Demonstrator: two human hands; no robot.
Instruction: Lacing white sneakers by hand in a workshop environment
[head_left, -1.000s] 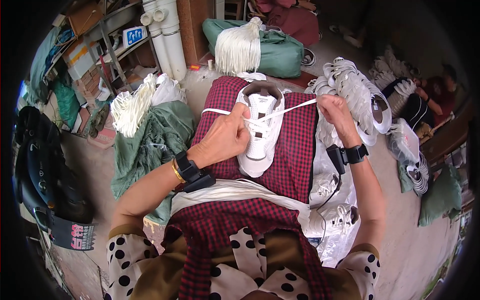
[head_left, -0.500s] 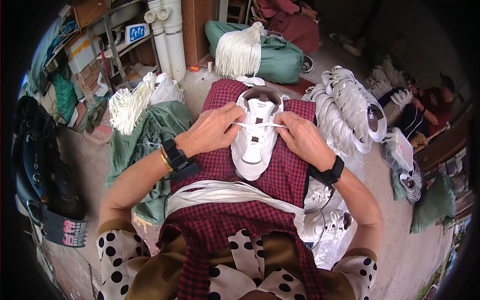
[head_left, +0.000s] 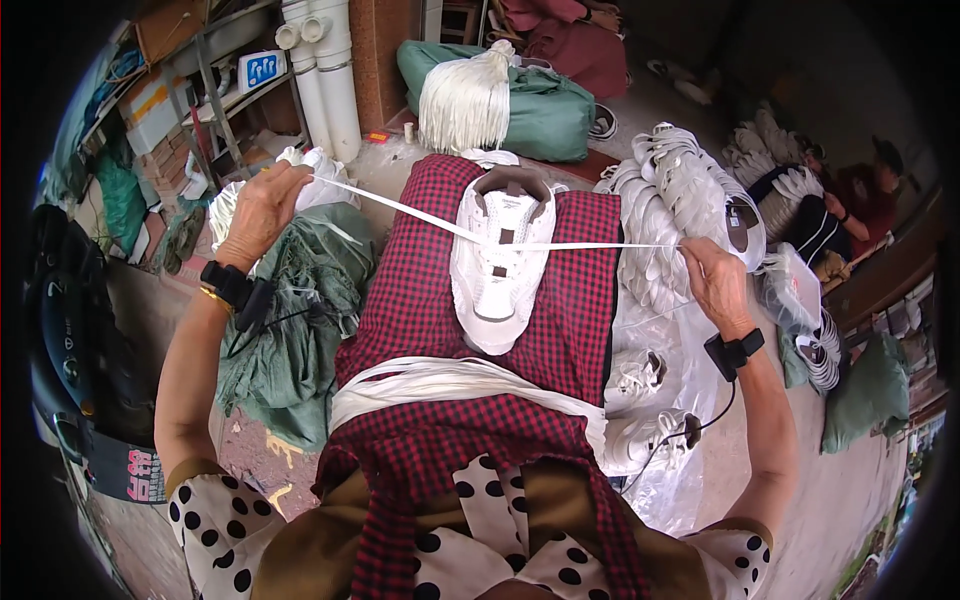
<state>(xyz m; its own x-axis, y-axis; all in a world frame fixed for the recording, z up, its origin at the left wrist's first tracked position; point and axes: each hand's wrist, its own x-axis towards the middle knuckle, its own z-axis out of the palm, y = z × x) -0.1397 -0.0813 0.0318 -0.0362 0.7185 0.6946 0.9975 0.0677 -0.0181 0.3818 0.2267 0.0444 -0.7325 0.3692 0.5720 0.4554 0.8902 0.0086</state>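
Note:
A white sneaker (head_left: 498, 335) with a brown lining lies on the red-and-black checked cloth (head_left: 395, 300) over my lap, its toe toward me. One white shoelace (head_left: 600, 246) crosses the shoe's tongue and runs out taut to both sides. My left hand (head_left: 262, 215), raised at the far left, pinches one end of it. At the right, my right hand (head_left: 718, 285) grips the other end between thumb and fingers. A loose bunch of white laces (head_left: 450, 388) drapes over my lap, nearer to me than the shoe.
Laced white sneakers (head_left: 640, 445) stand on clear plastic by my right side. Beyond them are stacked white shoes (head_left: 665, 210). A green sack (head_left: 300, 270) lies at my left, another green bundle (head_left: 550, 115) with hanging laces ahead. Other people sit farther back.
Both hands have moved apart from close over the shoe, the left up and outward, the right outward. The lace between them is now drawn out long and straight.

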